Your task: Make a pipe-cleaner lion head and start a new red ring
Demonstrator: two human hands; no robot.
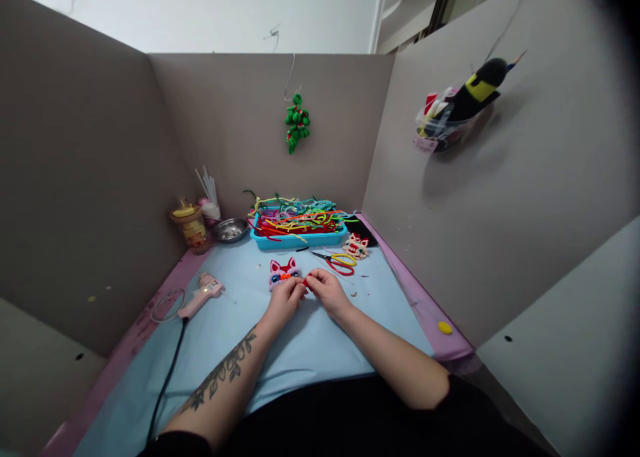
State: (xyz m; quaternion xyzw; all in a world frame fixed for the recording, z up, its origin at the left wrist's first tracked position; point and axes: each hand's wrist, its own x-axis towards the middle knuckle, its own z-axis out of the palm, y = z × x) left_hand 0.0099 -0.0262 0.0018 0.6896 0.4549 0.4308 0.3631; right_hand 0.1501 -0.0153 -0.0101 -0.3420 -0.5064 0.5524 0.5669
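Both hands meet over the middle of the blue table cover, fingers closed around a small red piece [307,282]. My left hand [287,297] pinches its left side, and my right hand [326,291] pinches it from the right. Just behind my left hand lies a red and pink fluffy animal face [284,270] with pointed ears, dark blue eyes and an orange part in the middle; its lower edge is hidden by my fingers. Scissors [340,263] with yellow and red handles rest behind my right hand.
A blue tray [300,241] of colourful fuzzy stems stands at the back, a metal bowl [231,230] and cup [193,227] to its left. A pink glue gun [203,297] with a cord lies left. A cream and red face [356,245] lies right of the tray. Grey partitions surround the table.
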